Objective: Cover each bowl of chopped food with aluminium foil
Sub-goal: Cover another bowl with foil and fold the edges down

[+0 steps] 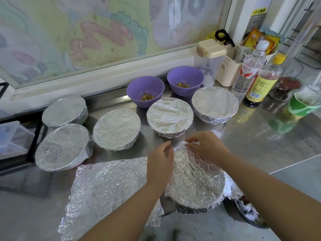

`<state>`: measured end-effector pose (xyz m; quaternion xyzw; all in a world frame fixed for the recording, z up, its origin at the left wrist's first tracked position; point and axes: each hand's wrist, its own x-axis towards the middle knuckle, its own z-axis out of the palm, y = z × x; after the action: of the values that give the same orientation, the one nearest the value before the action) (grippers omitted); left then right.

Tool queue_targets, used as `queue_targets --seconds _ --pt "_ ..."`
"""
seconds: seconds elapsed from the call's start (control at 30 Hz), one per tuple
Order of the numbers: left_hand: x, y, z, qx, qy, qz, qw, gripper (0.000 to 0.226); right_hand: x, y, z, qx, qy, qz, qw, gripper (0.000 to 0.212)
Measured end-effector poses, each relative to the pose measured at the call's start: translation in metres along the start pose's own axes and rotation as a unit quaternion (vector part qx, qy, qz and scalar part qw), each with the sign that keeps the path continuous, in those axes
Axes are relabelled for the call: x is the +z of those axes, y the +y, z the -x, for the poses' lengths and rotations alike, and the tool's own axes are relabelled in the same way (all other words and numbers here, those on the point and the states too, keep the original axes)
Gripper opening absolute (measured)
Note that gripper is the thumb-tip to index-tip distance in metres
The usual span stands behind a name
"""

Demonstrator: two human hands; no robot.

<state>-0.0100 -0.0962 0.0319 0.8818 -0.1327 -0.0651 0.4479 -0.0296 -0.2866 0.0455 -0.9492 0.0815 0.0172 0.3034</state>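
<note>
On the steel counter (260,136) under a painted window, our left hand (160,160) and right hand (206,146) both pinch the foil (196,181) with curled fingers at the far rim of the nearest bowl, hidden beneath it. We judge this the folding-down step; next the edge needs pressing all around. Beside lies a loose foil sheet (107,185); two purple bowls (145,87) behind are not yet covered
</note>
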Motion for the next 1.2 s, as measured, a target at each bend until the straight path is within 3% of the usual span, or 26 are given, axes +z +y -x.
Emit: queue_targets --seconds 0.13,0.37,0.6,0.77,1.0,1.2 --pt "0.005 0.007 -0.017 0.063 -0.05 -0.059 0.995 0.028 0.003 0.0 -0.003 0.013 -0.018 -0.002 1.0 0.014" --pt "0.011 0.001 -0.017 0.062 -0.032 -0.053 0.996 0.024 0.005 0.002 -0.008 -0.014 -0.04 0.015 0.999 0.017" --pt "0.01 -0.003 -0.007 0.017 0.011 -0.017 1.0 0.023 0.015 -0.003 -0.016 -0.067 -0.052 0.016 0.996 0.012" --pt "0.005 -0.006 0.002 -0.025 0.048 -0.01 0.998 0.024 0.006 0.0 -0.013 -0.05 0.007 -0.002 0.999 0.021" --pt "0.005 0.002 -0.026 0.061 -0.074 -0.093 0.991 0.029 0.007 0.009 -0.007 0.013 -0.007 -0.01 1.0 0.013" --pt "0.009 0.0 -0.026 0.069 -0.052 -0.073 0.994 0.025 0.011 0.008 -0.011 0.003 -0.028 0.001 1.0 0.016"
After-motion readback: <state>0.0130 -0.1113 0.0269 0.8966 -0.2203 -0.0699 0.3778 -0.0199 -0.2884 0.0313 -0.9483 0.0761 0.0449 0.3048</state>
